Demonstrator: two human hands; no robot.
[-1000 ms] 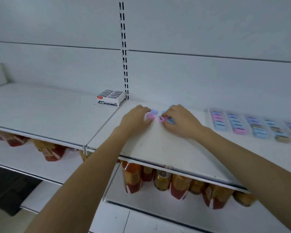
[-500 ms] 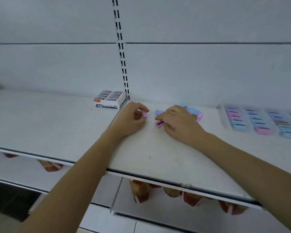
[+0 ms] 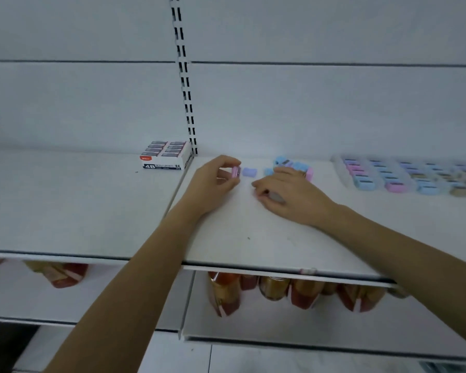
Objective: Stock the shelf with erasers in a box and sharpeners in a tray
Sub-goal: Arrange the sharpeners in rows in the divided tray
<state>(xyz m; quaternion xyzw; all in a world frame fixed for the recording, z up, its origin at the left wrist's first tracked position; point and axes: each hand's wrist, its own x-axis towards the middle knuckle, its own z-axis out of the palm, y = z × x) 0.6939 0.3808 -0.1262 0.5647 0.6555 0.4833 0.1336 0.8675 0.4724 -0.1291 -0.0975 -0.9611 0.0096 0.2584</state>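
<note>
Left hand point(image 3: 213, 181) pinching pink sharpener point(image 3: 236, 172), tray point(image 3: 340, 172) — rightward

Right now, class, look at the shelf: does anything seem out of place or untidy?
Yes. Several loose sharpeners lie scattered at odd angles on the shelf, left of the tray, where others sit in neat rows. The left hand pinches a pink sharpener.
</note>
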